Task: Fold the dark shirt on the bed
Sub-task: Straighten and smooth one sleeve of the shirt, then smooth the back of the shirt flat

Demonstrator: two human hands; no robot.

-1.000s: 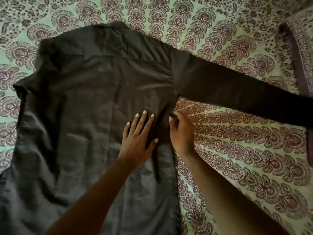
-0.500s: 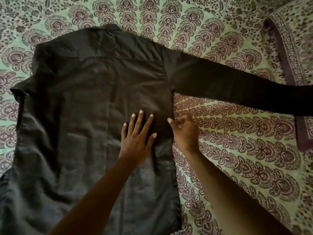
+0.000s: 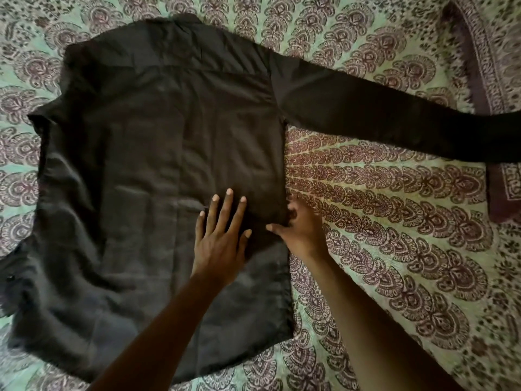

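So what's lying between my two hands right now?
Only a strip of the dark shirt, head view: left hand lies flat on it, right hand grips its side edge.

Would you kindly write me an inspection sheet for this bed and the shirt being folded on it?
Surface: bedspread, green with a maroon paisley print, lies under everything.
Job's things: dark shirt spread flat, not yet folded; its long sleeve stretches out to the right edge of view.
Clutter: a dark-bordered patterned cloth at the upper right, partly under the sleeve.
Grippers: left hand rests flat on the shirt, fingers spread; right hand holds the shirt's side edge, its fingertips hidden.
Cables: nothing seen.
Surroundings: nothing seen beyond the bed.
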